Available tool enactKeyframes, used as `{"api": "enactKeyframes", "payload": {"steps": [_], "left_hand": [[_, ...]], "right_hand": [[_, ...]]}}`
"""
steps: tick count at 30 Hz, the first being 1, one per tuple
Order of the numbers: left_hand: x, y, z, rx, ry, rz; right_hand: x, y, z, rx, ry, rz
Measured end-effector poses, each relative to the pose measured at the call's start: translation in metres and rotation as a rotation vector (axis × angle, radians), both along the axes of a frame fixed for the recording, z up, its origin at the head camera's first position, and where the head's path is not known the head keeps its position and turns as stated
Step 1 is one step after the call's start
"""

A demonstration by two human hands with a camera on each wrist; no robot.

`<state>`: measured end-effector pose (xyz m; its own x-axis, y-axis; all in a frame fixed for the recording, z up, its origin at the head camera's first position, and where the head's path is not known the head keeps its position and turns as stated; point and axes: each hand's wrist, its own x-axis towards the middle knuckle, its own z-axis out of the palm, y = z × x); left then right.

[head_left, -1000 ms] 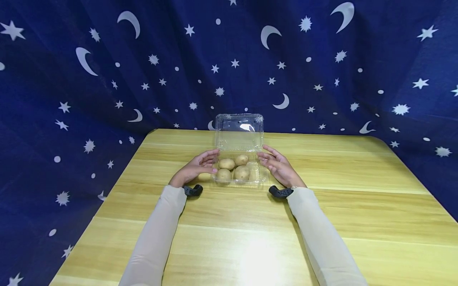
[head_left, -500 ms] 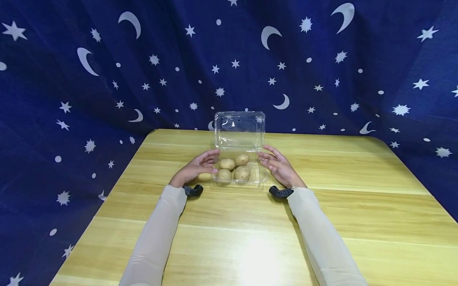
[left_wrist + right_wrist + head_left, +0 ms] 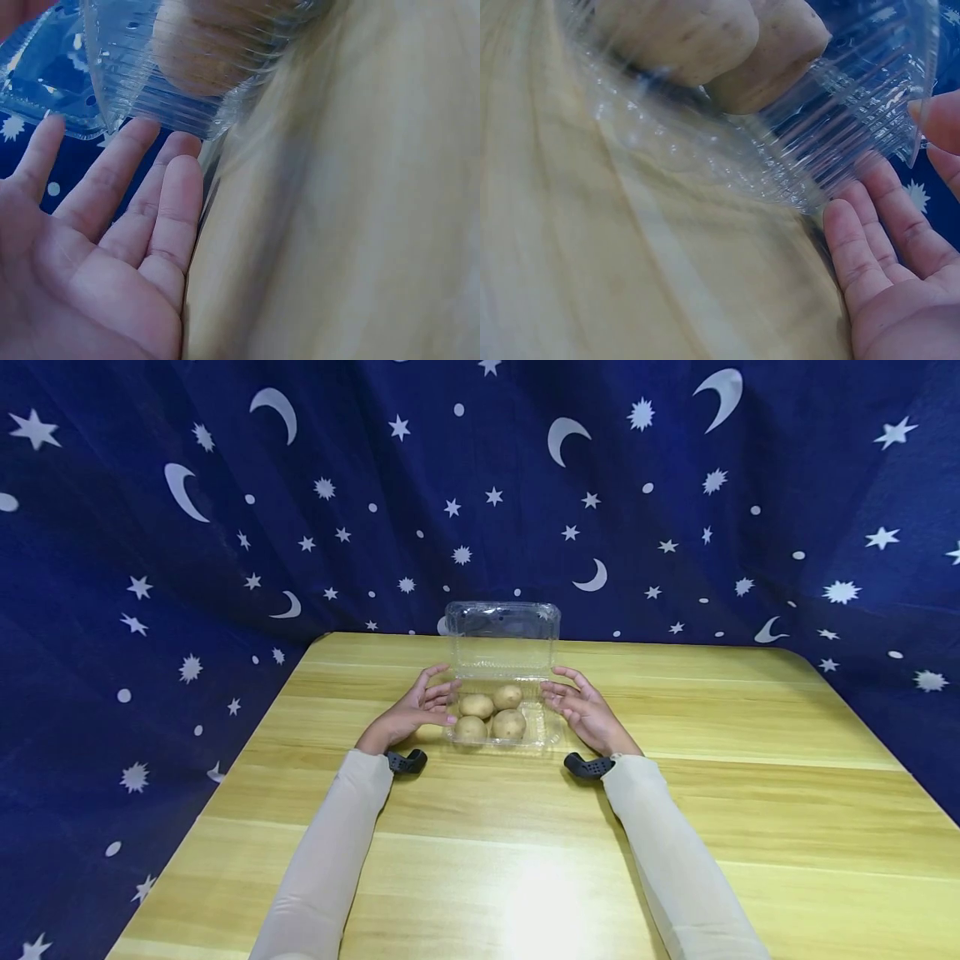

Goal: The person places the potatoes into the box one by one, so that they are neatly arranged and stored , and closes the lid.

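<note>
A clear plastic clamshell box (image 3: 542, 718) sits on the table with its hinged lid (image 3: 504, 639) raised at the back. Several potatoes (image 3: 508, 724) lie in its left and middle part. At the box's left side is my left hand (image 3: 408, 710); in the left wrist view its straight fingers (image 3: 176, 217) reach up to the ribbed wall. My right hand (image 3: 588, 714) is at the right side. Its fingertips meet the ribbed wall (image 3: 832, 142) in the right wrist view, and the thumb (image 3: 941, 120) is at the rim. Neither hand curls round anything.
A light wood table (image 3: 480, 860) extends around the box on all sides. Behind it and to its left hangs a dark blue curtain (image 3: 360, 460) with moons and stars. A black wrist mount (image 3: 407, 762) sits at each wrist.
The lid has swung on its hinge, first upward, then tipping forward over the box. My left index finger has lifted outward from the box's side; the right hand stays put.
</note>
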<state>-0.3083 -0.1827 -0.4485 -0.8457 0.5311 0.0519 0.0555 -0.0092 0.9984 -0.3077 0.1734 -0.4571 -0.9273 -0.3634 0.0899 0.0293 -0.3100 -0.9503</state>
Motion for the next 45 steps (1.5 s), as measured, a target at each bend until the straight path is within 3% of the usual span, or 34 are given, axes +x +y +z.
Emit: {"api": "enactKeyframes", "payload": {"steps": [9, 15, 19, 26, 36, 45], "left_hand": [[-0.0044, 0.0033, 0.0037, 0.018, -0.03, -0.041], [-0.0065, 0.0018, 0.0056, 0.012, -0.013, -0.05], [-0.0063, 0.0003, 0.0052, 0.005, 0.005, -0.031], [-0.0046, 0.0003, 0.0052, 0.004, 0.011, -0.002], [-0.006, 0.001, 0.0017, -0.014, 0.016, 0.041], [-0.0064, -0.0001, -0.0015, 0.023, -0.016, 0.084]], "right_hand": [[-0.0004, 0.0006, -0.0025, -0.015, 0.005, -0.004], [-0.0007, 0.0, -0.0018, -0.017, 0.004, -0.005], [-0.0006, -0.0004, -0.0011, -0.022, 0.0, -0.007], [-0.0015, 0.0018, -0.0049, -0.058, 0.068, 0.029], [0.0014, 0.0003, 0.0, -0.059, -0.005, 0.001], [0.0027, -0.0015, -0.0007, -0.039, -0.001, -0.041]]}}
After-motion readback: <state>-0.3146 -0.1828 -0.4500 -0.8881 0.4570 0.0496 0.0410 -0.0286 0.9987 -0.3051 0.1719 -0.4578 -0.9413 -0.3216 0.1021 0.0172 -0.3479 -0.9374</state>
